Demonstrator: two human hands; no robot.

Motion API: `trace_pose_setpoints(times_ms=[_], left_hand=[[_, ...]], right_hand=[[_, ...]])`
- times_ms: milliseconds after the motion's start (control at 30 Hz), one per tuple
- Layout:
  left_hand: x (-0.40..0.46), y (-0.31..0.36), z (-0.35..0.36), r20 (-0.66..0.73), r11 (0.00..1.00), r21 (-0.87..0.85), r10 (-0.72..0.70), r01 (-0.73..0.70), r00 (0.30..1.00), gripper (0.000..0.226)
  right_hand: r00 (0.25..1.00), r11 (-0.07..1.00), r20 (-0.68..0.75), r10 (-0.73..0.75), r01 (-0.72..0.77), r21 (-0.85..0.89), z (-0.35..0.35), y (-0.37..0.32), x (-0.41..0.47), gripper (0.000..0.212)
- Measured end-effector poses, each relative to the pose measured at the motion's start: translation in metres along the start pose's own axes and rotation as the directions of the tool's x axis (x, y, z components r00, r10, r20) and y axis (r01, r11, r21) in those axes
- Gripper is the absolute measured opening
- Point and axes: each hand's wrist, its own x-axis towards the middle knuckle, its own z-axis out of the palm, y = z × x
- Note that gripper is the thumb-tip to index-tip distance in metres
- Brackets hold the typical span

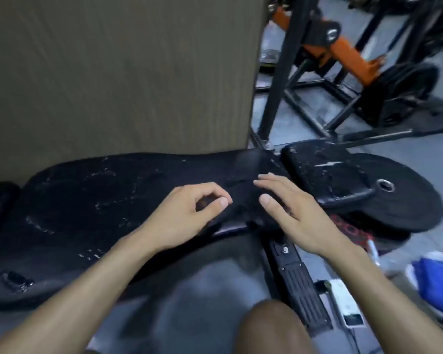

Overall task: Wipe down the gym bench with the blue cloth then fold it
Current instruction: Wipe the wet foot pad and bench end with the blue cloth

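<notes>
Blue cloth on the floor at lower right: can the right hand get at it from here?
Probably yes: the right hand holds nothing, and nothing visibly blocks its way back to the blue cloth.

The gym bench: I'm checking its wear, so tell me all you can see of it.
The gym bench is a long black padded pad lying flat across the view, its vinyl-like cover cracked with pale scuffs. A separate seat pad lies at its right end. The left hand and right hand hover by its near edge; contact is unclear.
</notes>
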Motion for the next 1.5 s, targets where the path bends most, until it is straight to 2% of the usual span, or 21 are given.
trace_pose_setpoints(times_ms=[100,200,267,367,533,600,733,800,867,933,967,1033,1100,1133,1200,1300,1400,1467,1500], left_hand=[[0.006,0.043,0.045,0.113,0.997,-0.063,0.059,-0.052,0.992,0.016],[0.014,0.075,0.104,0.276,0.983,-0.168,0.117,-0.072,0.954,0.020],[0.022,0.087,0.145,0.359,0.972,-0.221,0.156,-0.079,0.920,0.023],[0.034,0.092,0.202,0.456,0.963,-0.267,0.161,-0.039,0.875,0.027],[0.064,0.081,0.282,0.545,0.959,-0.280,0.118,0.048,0.830,0.027],[0.076,0.075,0.308,0.570,0.951,-0.297,0.106,0.085,0.815,0.026],[0.090,0.051,0.342,0.584,0.947,-0.280,0.036,0.159,0.811,0.026],[0.094,0.039,0.350,0.586,0.927,-0.299,-0.008,0.225,0.810,0.025],[0.098,0.030,0.353,0.590,0.908,-0.316,-0.039,0.275,0.806,0.026],[0.102,0.020,0.354,0.588,0.904,-0.308,-0.065,0.297,0.806,0.031],[0.103,0.015,0.353,0.579,0.903,-0.304,-0.078,0.304,0.812,0.027],[0.105,0.009,0.347,0.569,0.904,-0.291,-0.100,0.314,0.816,0.026],[0.105,0.007,0.338,0.567,0.906,-0.273,-0.120,0.323,0.815,0.029],[0.106,0.008,0.332,0.566,0.905,-0.271,-0.124,0.326,0.815,0.028],[0.107,0.012,0.319,0.555,0.906,-0.274,-0.125,0.322,0.822,0.027],[0.110,0.023,0.297,0.538,0.914,-0.285,-0.096,0.287,0.838,0.025],[0.111,0.040,0.272,0.523,0.921,-0.310,-0.043,0.237,0.851,0.026],[0.111,0.052,0.252,0.523,0.926,-0.317,-0.009,0.204,0.852,0.028],[0.110,0.057,0.241,0.526,0.928,-0.317,-0.001,0.197,0.851,0.027]], right_hand=[[0.986,0.993,-0.123,0.117,-0.117,0.006,-0.025,0.026,-0.073,0.048],[0.924,0.947,-0.207,0.322,-0.316,0.058,-0.036,0.064,-0.155,0.036],[0.852,0.880,-0.225,0.473,-0.469,0.073,-0.038,0.095,-0.208,0.033],[0.702,0.733,-0.216,0.678,-0.665,0.139,-0.032,0.147,-0.277,0.032],[0.493,0.535,-0.254,0.832,-0.834,0.132,-0.035,0.230,-0.341,0.038],[0.466,0.490,-0.265,0.844,-0.871,0.026,-0.040,0.266,-0.348,0.041],[0.450,0.401,-0.347,0.823,-0.892,-0.208,-0.056,0.341,-0.327,0.066],[0.455,0.343,-0.310,0.835,-0.870,-0.354,-0.059,0.375,-0.316,0.076],[0.419,0.266,-0.223,0.880,-0.825,-0.499,-0.053,0.403,-0.313,0.081],[0.377,0.186,-0.202,0.904,-0.771,-0.609,-0.044,0.418,-0.312,0.079],[0.376,0.151,-0.225,0.899,-0.748,-0.647,-0.039,0.423,-0.313,0.077],[0.397,0.107,-0.280,0.874,-0.720,-0.686,-0.036,0.427,-0.310,0.072],[0.429,0.115,-0.309,0.849,-0.721,-0.683,-0.042,0.427,-0.306,0.060],[0.430,0.149,-0.321,0.844,-0.762,-0.630,-0.048,0.426,-0.303,0.045],[0.364,0.210,-0.366,0.857,-0.893,-0.397,-0.070,0.417,-0.293,0.015],[0.266,0.269,-0.347,0.899,-0.962,-0.038,-0.105,0.399,-0.273,0.020],[0.213,0.337,-0.341,0.915,-0.871,0.359,-0.131,0.364,-0.247,0.017],[0.182,0.313,-0.262,0.948,-0.692,0.651,-0.141,0.328,-0.228,0.014],[0.196,0.297,-0.224,0.955,-0.600,0.742,-0.143,0.310,-0.220,0.013]])
